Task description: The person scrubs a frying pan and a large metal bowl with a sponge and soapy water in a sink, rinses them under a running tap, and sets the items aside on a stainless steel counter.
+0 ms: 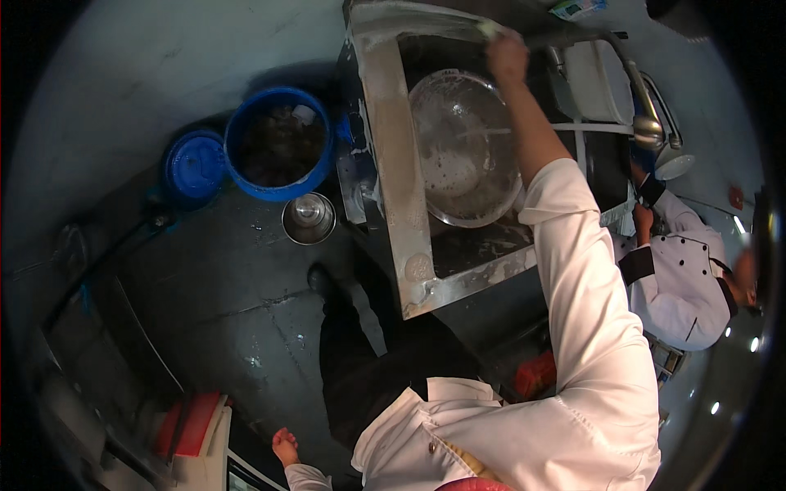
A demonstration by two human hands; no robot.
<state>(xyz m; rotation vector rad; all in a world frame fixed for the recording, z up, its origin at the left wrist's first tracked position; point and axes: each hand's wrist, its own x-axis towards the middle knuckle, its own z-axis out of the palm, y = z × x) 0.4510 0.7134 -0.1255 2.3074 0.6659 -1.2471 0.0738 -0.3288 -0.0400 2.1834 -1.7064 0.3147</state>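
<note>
My right hand (508, 56) is on the soapy far rim of a stainless steel sink (393, 123). It grips a small pale yellow-green scrubbing pad or sponge (488, 28), blurred and partly covered by the fingers. Below that arm, a large round basin (454, 166) of cloudy, sudsy water sits in the sink. A stream of water from the faucet (648, 130) runs into it, partly hidden by my forearm. Low at my side, away from the sink, hangs my left hand (285, 447), fingers loosely curled with nothing seen in them.
Left of the sink stand a blue bucket (279, 191) with dark contents, a blue lid-like item (195, 162) and a metal pot (309, 227). A white tub (599, 80) stands behind the faucet. Another person (675, 270) works at the right. A red item (190, 423) tops a cabinet.
</note>
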